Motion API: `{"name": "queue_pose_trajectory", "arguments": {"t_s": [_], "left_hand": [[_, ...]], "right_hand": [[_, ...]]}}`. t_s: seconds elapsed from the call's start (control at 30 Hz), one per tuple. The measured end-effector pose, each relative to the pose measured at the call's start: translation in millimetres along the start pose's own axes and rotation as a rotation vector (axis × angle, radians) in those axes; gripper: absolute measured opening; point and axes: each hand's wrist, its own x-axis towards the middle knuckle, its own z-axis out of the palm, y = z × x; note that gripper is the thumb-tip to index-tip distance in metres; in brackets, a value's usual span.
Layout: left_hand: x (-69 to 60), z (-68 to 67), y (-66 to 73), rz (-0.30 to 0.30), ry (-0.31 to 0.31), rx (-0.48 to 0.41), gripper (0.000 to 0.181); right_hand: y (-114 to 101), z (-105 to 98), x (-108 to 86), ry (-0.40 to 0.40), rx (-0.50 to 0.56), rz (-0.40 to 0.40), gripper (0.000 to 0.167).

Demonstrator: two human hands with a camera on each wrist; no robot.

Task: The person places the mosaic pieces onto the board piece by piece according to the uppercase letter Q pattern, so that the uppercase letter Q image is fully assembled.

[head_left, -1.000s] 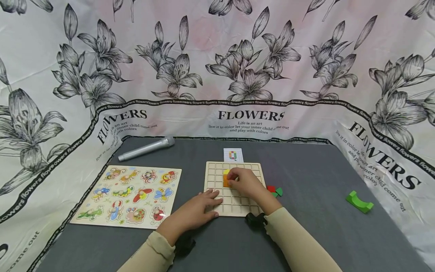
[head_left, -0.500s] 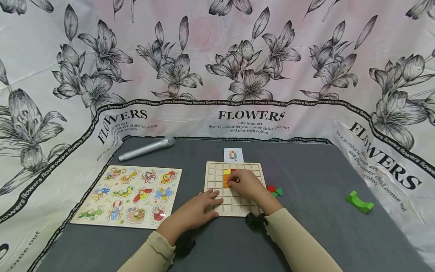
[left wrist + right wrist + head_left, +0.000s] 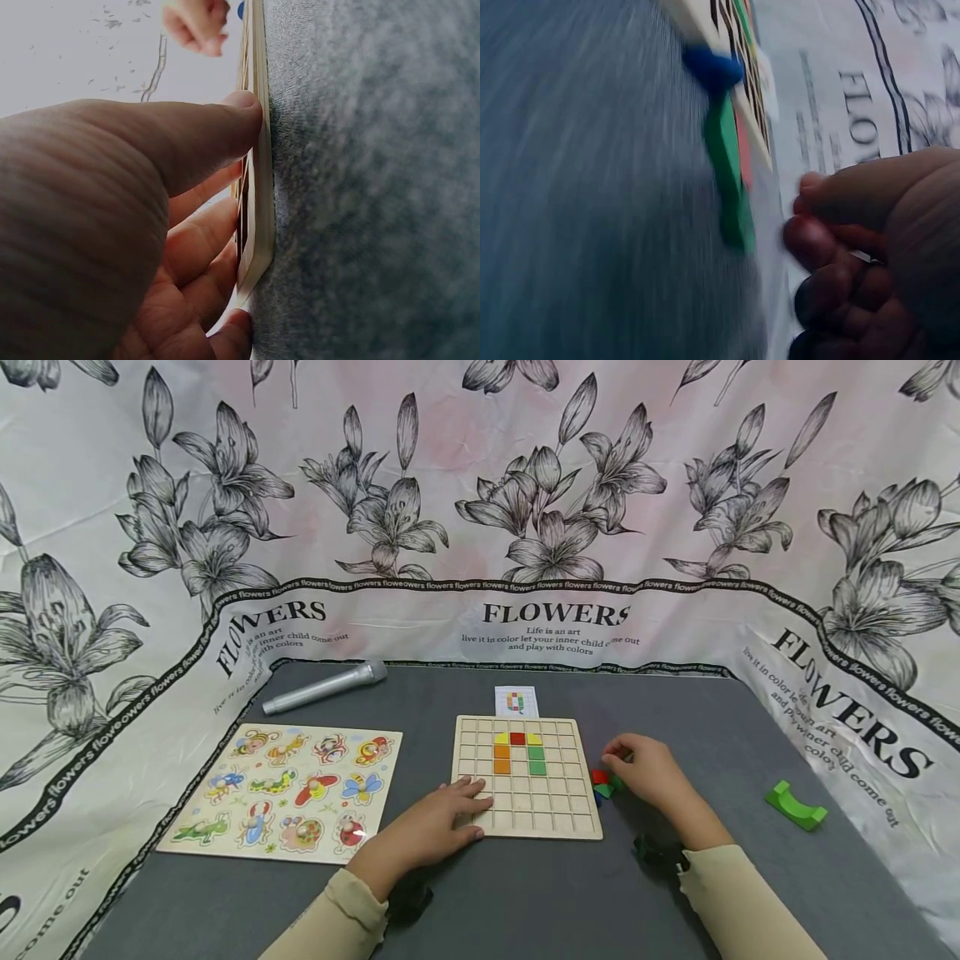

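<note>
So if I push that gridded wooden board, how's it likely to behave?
The board looks flat and rigid, so it would probably slide without bending or tipping. The coloured tiles lie in its squares, so they'd likely ride along. The left hand on its near corner may restrain it.

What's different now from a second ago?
The right hand has moved right, off the board, to near the loose pieces beside it. That uncovers a red piece and two green pieces on the board; whether it let anything go is hidden. The left hand, bug puzzle and microphone stayed put.
</note>
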Motion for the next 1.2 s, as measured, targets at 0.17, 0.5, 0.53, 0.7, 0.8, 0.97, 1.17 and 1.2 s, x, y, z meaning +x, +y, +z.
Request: {"name": "queue_pose_trajectory", "arguments": {"t_s": [0.17,0.5,0.53,0.7,0.8,0.97,1.17,1.2], "left_hand": [[-0.6,-1.8,-0.7,-0.001,-0.001,0.000,0.052],[-0.3,-2.7,-1.9,0.003,0.002,0.002,0.051],[-0.3,-2.4,-2.0,0.002,0.001,0.003,0.051],[-0.5,-2.0,-0.9,0.001,-0.001,-0.002,0.052],[-0.5,-1.5,0.2,0.000,-0.003,-0.006,0.052],[0.0,-0.4,2.5,0.004,-0.003,-0.009,0.051],[1.3,0.0,2.0,0.008,-0.006,-0.008,0.051],[1.4,0.0,1.7,0.009,-0.005,-0.005,0.051]], "right_hand": [[17,-8,-18.4,-0.037,-0.042,0.031,0.021],[16,0,-19.0,-0.038,-0.049,0.073,0.024],[16,1,-19.0,-0.040,-0.042,0.076,0.023],[12,1,-20.8,-0.058,0.003,0.065,0.020],[10,2,-22.4,-0.044,0.016,0.050,0.017],[-4,6,-26.2,0.024,0.008,0.000,0.010],[-49,27,-25.3,0.042,-0.025,-0.165,0.007],[-58,32,-23.5,0.033,-0.029,-0.198,0.007]]}}
